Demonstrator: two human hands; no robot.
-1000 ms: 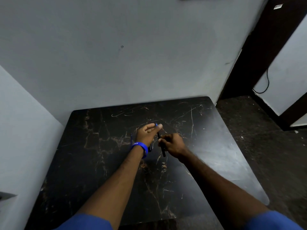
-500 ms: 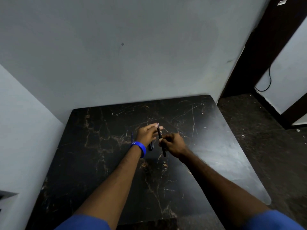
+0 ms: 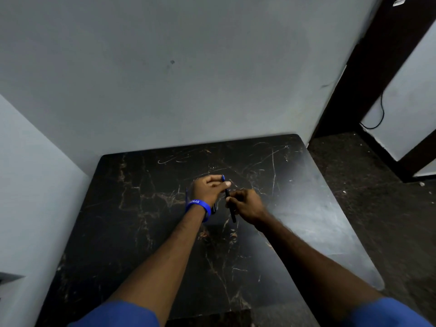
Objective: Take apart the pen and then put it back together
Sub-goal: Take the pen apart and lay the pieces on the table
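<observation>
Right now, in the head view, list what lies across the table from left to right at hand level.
Blue wristband → left hand → black pen barrel → right hand → bare right part of the dark table.

Both bare forearms reach forward from blue short sleeves and converge toward the far middle. The left hand (image 3: 208, 191), wearing a blue wristband, pinches with thumb and forefinger extended rightward. The right hand (image 3: 245, 204) is curled closed just right of it, knuckles up, fingertips nearly touching the left's.
</observation>
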